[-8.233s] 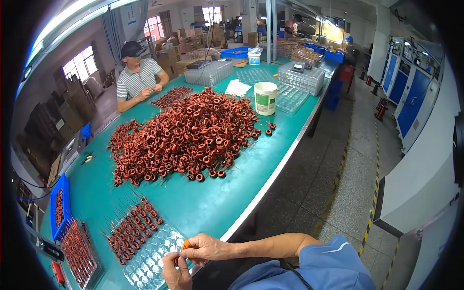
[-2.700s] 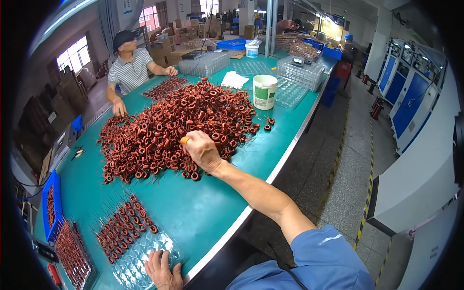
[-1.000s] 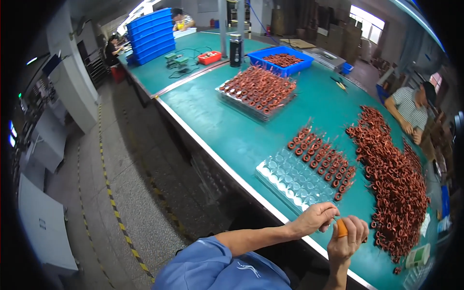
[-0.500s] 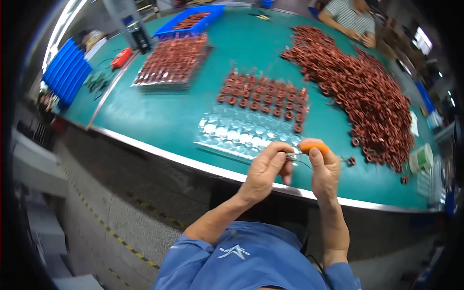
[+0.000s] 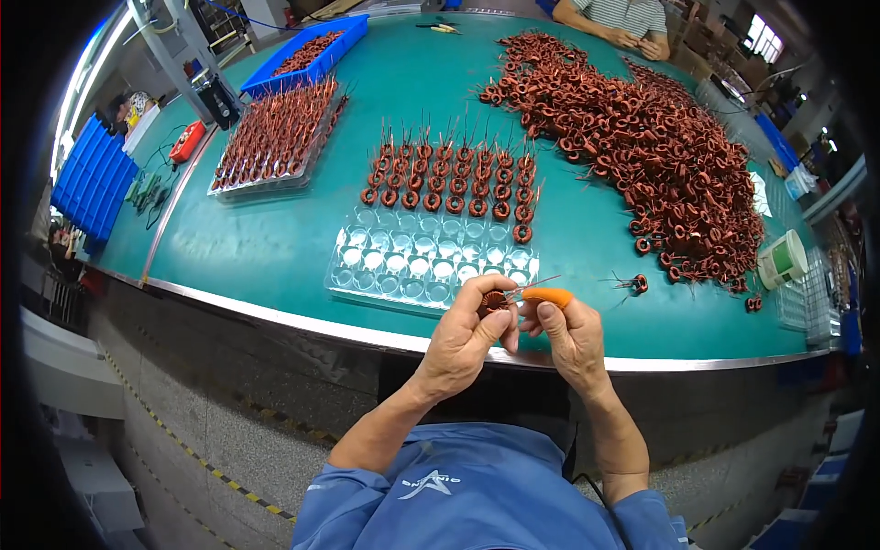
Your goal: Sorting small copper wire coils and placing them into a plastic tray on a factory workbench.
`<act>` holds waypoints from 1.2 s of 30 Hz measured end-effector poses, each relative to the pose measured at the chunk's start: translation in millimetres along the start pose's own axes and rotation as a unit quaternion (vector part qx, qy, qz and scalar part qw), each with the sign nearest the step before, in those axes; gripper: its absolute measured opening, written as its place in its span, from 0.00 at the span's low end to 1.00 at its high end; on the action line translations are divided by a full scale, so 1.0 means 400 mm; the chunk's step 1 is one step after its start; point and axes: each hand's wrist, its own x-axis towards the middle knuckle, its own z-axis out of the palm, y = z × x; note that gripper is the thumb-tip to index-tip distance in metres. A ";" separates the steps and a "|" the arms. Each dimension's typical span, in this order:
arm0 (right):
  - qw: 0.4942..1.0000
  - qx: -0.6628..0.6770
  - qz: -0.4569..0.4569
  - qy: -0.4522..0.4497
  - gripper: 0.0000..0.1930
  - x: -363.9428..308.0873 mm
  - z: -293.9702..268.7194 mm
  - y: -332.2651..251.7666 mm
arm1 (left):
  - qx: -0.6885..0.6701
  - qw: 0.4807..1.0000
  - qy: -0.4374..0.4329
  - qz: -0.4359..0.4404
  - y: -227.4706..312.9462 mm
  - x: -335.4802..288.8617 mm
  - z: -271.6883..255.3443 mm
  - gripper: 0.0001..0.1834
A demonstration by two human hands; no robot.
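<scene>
My left hand [image 5: 461,337] pinches a copper-wound toroidal coil [image 5: 492,302] above the table's front edge, its thin wire leads pointing right. In my right hand [image 5: 579,341] is an orange-handled tool [image 5: 547,295], gripped beside the coil. The tool's tip is hard to make out against the fingers and wires. Just beyond my hands lies a transparent tray [image 5: 390,286]; its far rows hold upright coils [image 5: 456,183] with leads sticking up, while its near pockets hold nothing. One loose coil [image 5: 639,284] lies to the right of my hands.
A large heap of coils [image 5: 642,156] covers the right side of the green table [image 5: 266,266]. A filled coil tray [image 5: 280,137] and a blue bin [image 5: 316,57] stand at the back left. At right is a white-green cup [image 5: 784,261]. Another person's hands [image 5: 639,42] are at the far edge.
The view has shifted, so the table contents appear further left. My left hand has turned, bringing the coil into plain sight, and the orange tool stays in my right hand.
</scene>
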 end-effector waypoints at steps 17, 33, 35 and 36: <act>0.957 0.243 0.154 0.018 0.17 0.003 -0.003 -0.028 | 0.012 0.999 -0.039 -0.032 0.015 -0.015 -0.013 0.14; 0.976 0.190 0.088 0.057 0.11 -0.013 0.017 0.035 | 0.077 0.996 -0.025 -0.026 0.001 -0.048 -0.019 0.18; 0.972 0.208 0.090 0.062 0.11 -0.007 0.029 0.015 | 0.078 0.996 -0.040 -0.019 0.011 -0.043 -0.019 0.16; 0.969 0.218 0.087 0.077 0.11 -0.009 0.037 0.002 | 0.078 0.996 -0.034 -0.017 0.011 -0.044 -0.019 0.15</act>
